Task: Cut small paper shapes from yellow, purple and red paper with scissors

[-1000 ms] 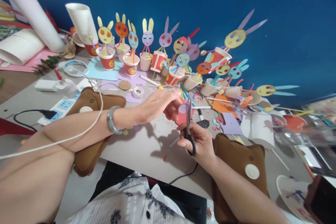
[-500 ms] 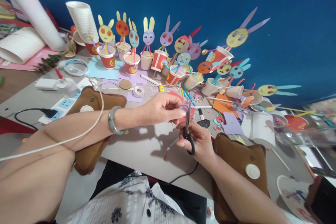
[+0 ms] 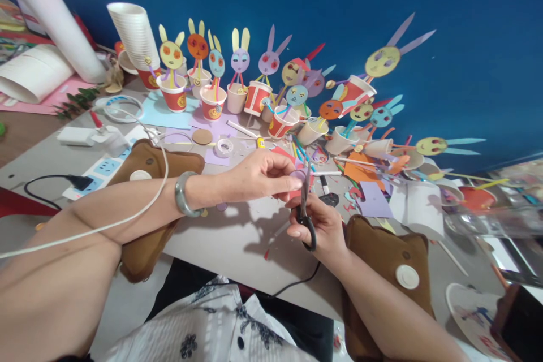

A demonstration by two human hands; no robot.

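Note:
My left hand [image 3: 271, 174], with a bangle on its wrist, pinches a small piece of purple paper [image 3: 298, 173] between thumb and fingers. Black-handled scissors [image 3: 311, 232] sit in my right hand [image 3: 320, 223], blades pointing up and away from me. The blades stand right beside the purple paper; I cannot tell whether they touch it. Both hands are above the grey table [image 3: 237, 243], close together. Under them lie small paper scraps, a red one [image 3: 266, 253] among them.
Several paper cups [image 3: 171, 94] with paper rabbit figures line the blue wall. A brown cushion [image 3: 384, 271] lies under my right forearm, another [image 3: 142, 249] under my left. Further left are a power strip [image 3: 104, 169] and a white cable [image 3: 163, 169]. Purple sheets [image 3: 375, 199] lie at right.
Little differs. The scissor blades have shifted very slightly in my right hand beside the purple paper. My left hand keeps its place.

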